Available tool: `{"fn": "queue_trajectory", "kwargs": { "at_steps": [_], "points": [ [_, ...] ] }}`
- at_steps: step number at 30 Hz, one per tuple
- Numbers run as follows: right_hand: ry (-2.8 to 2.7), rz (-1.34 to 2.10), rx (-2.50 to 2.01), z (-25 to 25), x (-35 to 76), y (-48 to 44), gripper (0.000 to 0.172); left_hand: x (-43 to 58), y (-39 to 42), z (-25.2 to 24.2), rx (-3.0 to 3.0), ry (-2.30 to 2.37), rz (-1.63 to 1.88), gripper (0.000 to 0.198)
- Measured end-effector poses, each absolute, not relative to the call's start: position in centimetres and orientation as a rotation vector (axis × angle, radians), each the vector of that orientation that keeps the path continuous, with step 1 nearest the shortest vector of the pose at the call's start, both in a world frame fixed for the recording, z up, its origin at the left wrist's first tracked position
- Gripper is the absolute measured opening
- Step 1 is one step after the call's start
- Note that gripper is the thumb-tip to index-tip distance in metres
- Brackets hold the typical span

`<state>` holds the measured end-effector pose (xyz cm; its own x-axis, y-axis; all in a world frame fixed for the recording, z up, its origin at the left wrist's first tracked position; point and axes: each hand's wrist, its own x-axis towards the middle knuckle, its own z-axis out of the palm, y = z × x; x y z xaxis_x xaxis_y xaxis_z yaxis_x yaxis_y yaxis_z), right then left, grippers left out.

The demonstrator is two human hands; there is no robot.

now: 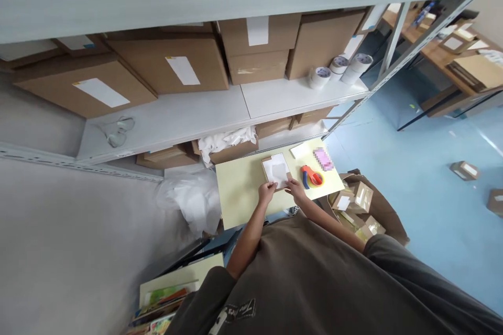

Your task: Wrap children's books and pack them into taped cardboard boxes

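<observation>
A small open cardboard box (290,174) with white lining (268,164) lies on the pale yellow table in front of me. Over it is a thin white sheet (279,170), its near edge toward my body. My left hand (268,191) pinches the sheet's near left corner. At the near right corner, my right hand (294,189) has its fingers closed on the same sheet. Just right of the box lies an orange and blue tape dispenser (312,176) with a yellow roll. What lies under the sheet is hidden.
The yellow table (236,188) also holds a white pad (300,151) and a blurred pink item (323,159). A large carton (387,214) of small taped boxes stands to the right. Ahead, a metal shelf (204,110) bears cartons and tape rolls (319,77). Clear plastic (192,196) hangs left.
</observation>
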<state>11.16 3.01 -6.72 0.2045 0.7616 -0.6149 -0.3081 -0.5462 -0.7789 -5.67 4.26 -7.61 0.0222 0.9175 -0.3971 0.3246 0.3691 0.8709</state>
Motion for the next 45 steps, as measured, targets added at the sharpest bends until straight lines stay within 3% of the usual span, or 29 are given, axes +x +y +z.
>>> {"fn": "queue_trajectory", "kwargs": {
  "at_steps": [5, 16, 22, 26, 31, 35, 42, 45],
  "points": [
    [-0.751, 1.39, -1.704, -9.1, 14.2, 3.3, 0.042, -2.4, 3.5, -8.0, 1.262, 1.701, 0.657, 0.032],
    [-1.339, 1.162, -2.27, -11.2, 17.0, 6.4, 0.027, 2.6, 4.3, -7.7, 1.199, 2.115, 0.15, 0.032],
    [-1.68, 1.141, -2.341, -10.8, 18.1, 6.2, 0.036, 2.7, 4.1, -8.4, 1.238, 2.178, 0.004, 0.043],
    [-1.913, 0.995, -2.161, -11.4, 18.3, 5.0, 0.045, 2.1, 4.7, -8.9, 1.66, 2.059, 0.15, 0.042],
    [-1.949, 0.957, -1.985, -13.2, 17.0, 2.0, 0.055, 1.1, 5.9, -10.2, 1.907, 1.811, 0.113, 0.072],
    [-1.781, 0.91, -1.885, -14.3, 15.4, 0.4, 0.056, -0.4, 5.9, -11.7, 1.855, 1.778, 0.182, 0.076],
    [-1.339, 0.944, -1.825, -12.4, 11.6, 0.6, 0.062, -9.1, 3.8, -12.0, 1.556, 1.692, 0.604, 0.069],
    [-1.24, 0.973, -1.912, -11.7, 8.5, 1.6, 0.061, -12.1, 2.1, -11.6, 1.234, 1.771, 0.674, 0.083]
  ]
}}
